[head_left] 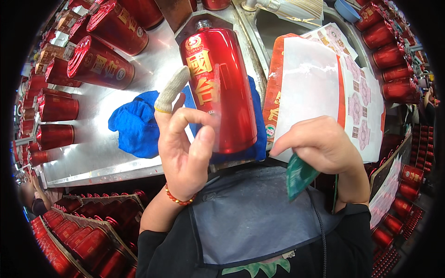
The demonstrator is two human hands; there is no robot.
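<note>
Gray apron is closest to the lens, bottom middle of the frame, and everything else fans out above it. Far left and upper left you've got red containers on the steel table, then a decent stretch of bare metal before the bunched blue cloth, so that's the roomiest side for an elbow. Left hand is just left of center, thumb and a bent finger nearly meeting, pinching what looks like a clear strip; the finger wearing the pale finger cot points up, off to the side. Behind that, upper middle, the big red bottle lies on blue cloth, neck toward the top. I'd pinch only the strip's very end, hold it taut and square to the bottle, and mind the base, since the table's front edge is just below it. Right of the bottle, the sink rim and the printed sheets crowd things. Right hand, center right, has its fingers curled around a green scraper, tip down; I'd angle it away from the paper edges.
</note>
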